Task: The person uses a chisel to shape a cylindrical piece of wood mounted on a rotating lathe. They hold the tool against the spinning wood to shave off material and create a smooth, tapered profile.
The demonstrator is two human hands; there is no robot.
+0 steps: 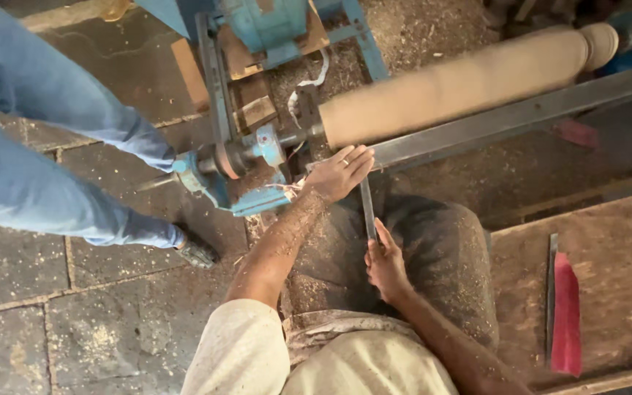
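Wood cylinder [462, 77] lies mounted on the blue lathe [246, 157], running from the headstock at the middle of the view up toward the top right, its surface pale and blurred as though spinning. Turning appears to be the step in hand: a long steel chisel [367, 208] points up at the near end of the wood, resting on the metal tool rest bar [521, 113]. The left hand [338, 174] lies open over the chisel's front end, fingers spread and pressing it down on the bar. The right hand [385, 265] is closed around the handle end, close to the body. Any next cut would, I judge, call for steady pressure on the bar and a slow feed.

Sawdust covers the stone floor [53, 307]. Another person's blue-trousered legs [45, 132] stand just left of the headstock. At right, a red-handled tool [566, 314] lies on a wooden board [623, 263], well apart from both hands.
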